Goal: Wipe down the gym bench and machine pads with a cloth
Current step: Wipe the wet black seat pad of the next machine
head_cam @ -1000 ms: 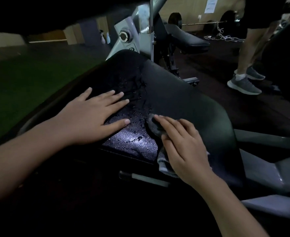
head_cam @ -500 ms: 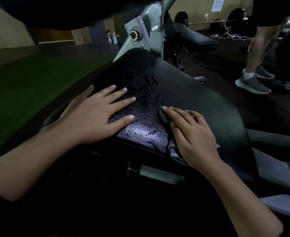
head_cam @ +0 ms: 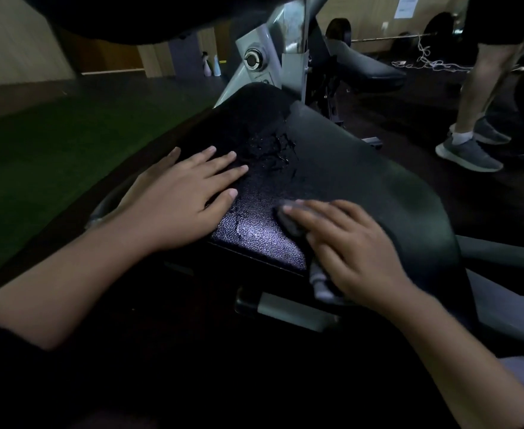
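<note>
Both hands work: my left hand (head_cam: pixel 177 205) lies flat on the wet black textured vinyl pad (head_cam: pixel 362 181); my right hand (head_cam: pixel 350 252) presses the limp grey cloth (head_cam: pixel 288 221), best bunched under the fingertips.

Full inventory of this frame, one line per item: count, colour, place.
machine pad: 1, black, centre, wet droplets mid-pad
cloth: 1, grey, on pad under right hand
machine frame: 1, grey, behind pad
second pad: 1, black, upper right
barbell: 1, dark plates, far right
bottles: 2, pale, by far wall
bystander's legs: 1 person, grey shoes, right
turf: green, left
left hand: flat on pad
right hand: presses cloth
</note>
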A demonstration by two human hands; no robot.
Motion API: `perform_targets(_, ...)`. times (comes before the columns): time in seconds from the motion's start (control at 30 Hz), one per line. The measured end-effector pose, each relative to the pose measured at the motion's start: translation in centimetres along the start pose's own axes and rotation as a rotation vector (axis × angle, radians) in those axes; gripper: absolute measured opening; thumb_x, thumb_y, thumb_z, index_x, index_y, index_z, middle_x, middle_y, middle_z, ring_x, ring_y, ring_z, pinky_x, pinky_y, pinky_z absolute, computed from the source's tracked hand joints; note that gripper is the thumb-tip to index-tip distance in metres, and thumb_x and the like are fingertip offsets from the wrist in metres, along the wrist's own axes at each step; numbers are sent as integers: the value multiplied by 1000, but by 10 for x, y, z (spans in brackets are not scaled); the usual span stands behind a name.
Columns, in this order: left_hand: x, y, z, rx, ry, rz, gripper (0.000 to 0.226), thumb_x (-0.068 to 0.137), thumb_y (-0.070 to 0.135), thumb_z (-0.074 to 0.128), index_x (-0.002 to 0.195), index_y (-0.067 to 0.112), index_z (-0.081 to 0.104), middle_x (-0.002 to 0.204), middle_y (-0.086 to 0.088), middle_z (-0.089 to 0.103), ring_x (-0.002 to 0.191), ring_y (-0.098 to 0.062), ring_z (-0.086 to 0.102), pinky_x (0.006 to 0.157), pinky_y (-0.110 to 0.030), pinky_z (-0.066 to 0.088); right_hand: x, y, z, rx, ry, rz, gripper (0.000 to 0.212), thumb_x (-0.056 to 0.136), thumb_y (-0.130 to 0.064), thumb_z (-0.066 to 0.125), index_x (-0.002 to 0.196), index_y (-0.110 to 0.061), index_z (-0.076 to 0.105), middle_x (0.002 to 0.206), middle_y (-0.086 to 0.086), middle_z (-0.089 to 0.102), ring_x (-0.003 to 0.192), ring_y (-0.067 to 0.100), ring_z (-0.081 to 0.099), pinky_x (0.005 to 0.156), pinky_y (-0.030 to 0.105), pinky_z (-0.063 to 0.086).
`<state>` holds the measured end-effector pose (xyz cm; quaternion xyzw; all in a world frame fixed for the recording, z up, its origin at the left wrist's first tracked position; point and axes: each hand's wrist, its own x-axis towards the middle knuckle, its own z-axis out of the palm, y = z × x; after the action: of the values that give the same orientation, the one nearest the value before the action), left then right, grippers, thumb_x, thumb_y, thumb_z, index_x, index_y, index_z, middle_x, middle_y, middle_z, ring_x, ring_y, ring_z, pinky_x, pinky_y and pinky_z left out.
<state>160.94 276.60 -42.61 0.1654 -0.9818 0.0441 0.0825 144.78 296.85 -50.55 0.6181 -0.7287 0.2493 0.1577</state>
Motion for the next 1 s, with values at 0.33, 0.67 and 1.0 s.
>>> perform_targets(0.33, 2, 3, -3, -36, 18, -88, 68, 88, 48, 12, 152, 30, 25, 159, 16, 16, 147, -4, 7, 119, -39, 5, 46, -39, 16, -48, -9, 63, 52, 94, -33, 29, 144, -34, 40, 144, -7, 47, 122, 27, 48, 100, 44, 38)
perform_targets(0.67, 2, 3, -2, -10, 21, -89, 68, 88, 47, 11, 152, 30, 25, 159, 16, 16, 147, -5, 7, 119, -41, 4, 34, 34, 6, 17, 15, 62, 45, 97, -29, 33, 139, -30, 48, 141, -7, 52, 123, 22, 52, 101, 39, 37)
perform_targets(1.0, 2, 3, -5, -38, 24, -113, 68, 89, 44, 13, 153, 23, 24, 160, 11, 16, 146, -2, 8, 118, -31, 4, 27, -32, 2, 37, -32, -143, 46, 99, -30, 33, 145, -33, 39, 147, -11, 43, 116, 24, 47, 96, 40, 38)
